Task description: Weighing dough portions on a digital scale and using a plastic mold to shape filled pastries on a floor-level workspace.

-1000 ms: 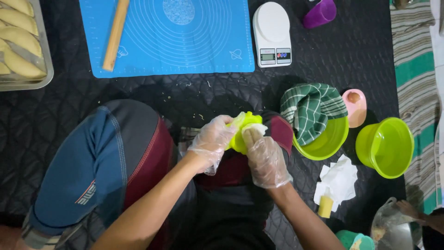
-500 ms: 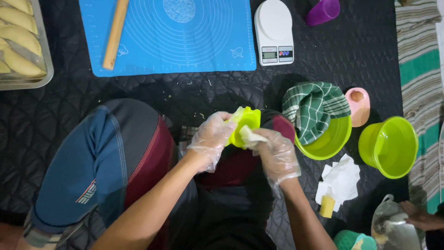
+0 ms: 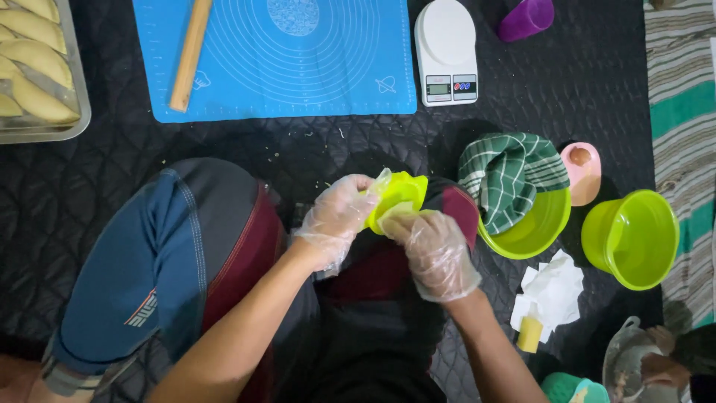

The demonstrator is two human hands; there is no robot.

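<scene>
Black quilted mat [image 3: 567,82], blue pastry sheet [image 3: 298,67], striped cloth [image 3: 682,112] at edge, gloved hands pinching yellow-green mould [image 3: 399,195]

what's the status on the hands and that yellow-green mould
Left hand and right hand, both gloved, grip yellow-green dumpling mould. Mould partly open. Nothing in the way.

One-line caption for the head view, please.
Gloved left hand and right hand hold a yellow-green mould over the lap, near two green bowls.

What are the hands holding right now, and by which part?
Both gloved hands hold a yellow-green plastic mould: the left hand grips its left edge, the right hand its lower right edge.
</scene>
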